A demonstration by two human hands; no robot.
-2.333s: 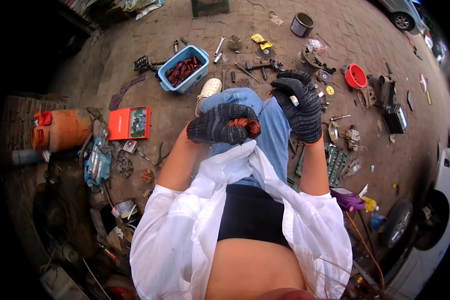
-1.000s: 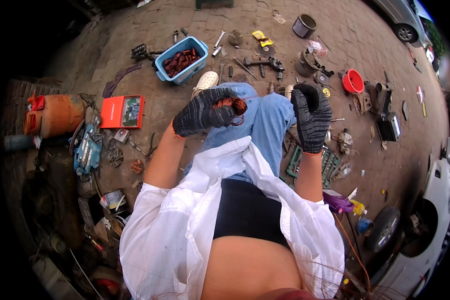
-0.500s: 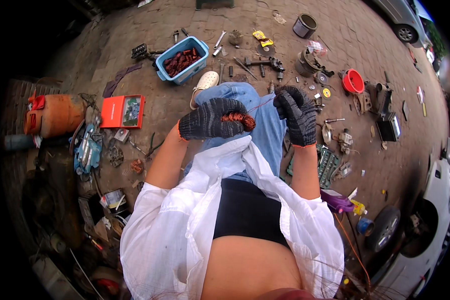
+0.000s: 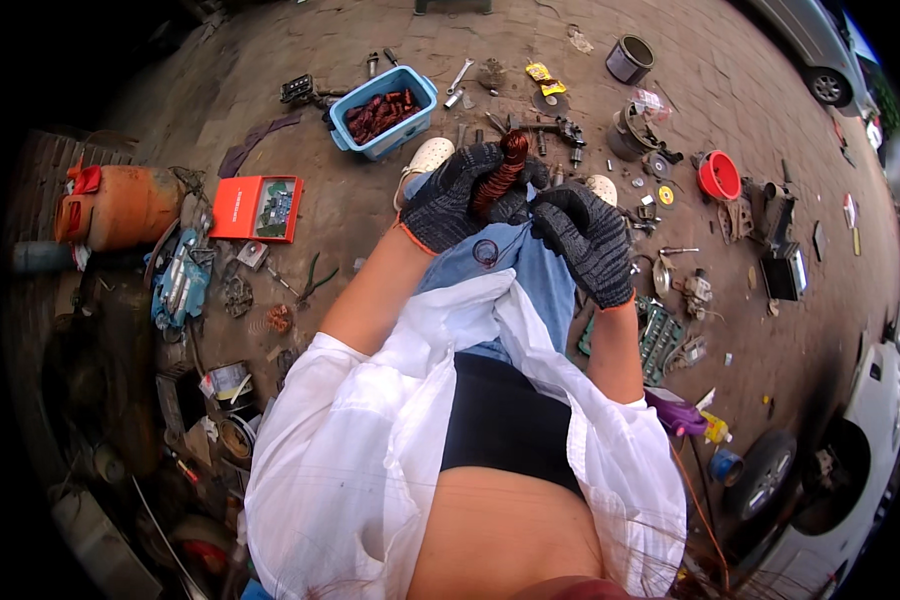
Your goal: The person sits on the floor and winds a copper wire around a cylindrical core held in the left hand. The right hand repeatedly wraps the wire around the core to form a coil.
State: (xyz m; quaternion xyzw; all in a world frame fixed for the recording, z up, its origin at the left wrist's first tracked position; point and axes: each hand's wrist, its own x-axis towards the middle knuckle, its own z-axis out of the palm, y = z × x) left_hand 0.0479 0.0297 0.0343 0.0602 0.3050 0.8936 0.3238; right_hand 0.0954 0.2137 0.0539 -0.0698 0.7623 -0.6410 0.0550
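My left hand [image 4: 450, 195], in a dark grey knit glove, is closed around a bundle of copper wire [image 4: 500, 175] that points upward. My right hand [image 4: 585, 240], gloved alike, is curled beside it with its fingertips near the left hand; what they pinch is too small to make out. A loose loop of thin wire [image 4: 486, 253] dangles below my hands over my jeans [image 4: 530, 300]. Beyond my left hand stands a blue plastic tub [image 4: 375, 140] holding more reddish-brown copper pieces.
A red box [image 4: 235, 205] and orange gas cylinder [image 4: 115, 205] lie left. Scattered metal parts, a red bowl [image 4: 719, 176] and green socket set [image 4: 655, 340] are around me on the pavers. Cars [image 4: 810, 45] stand at the right.
Compared with half a second earlier, my left hand has moved up, tipping the copper bundle from sideways to upright. My right hand has shifted in toward it. A wire loop now hangs below them.
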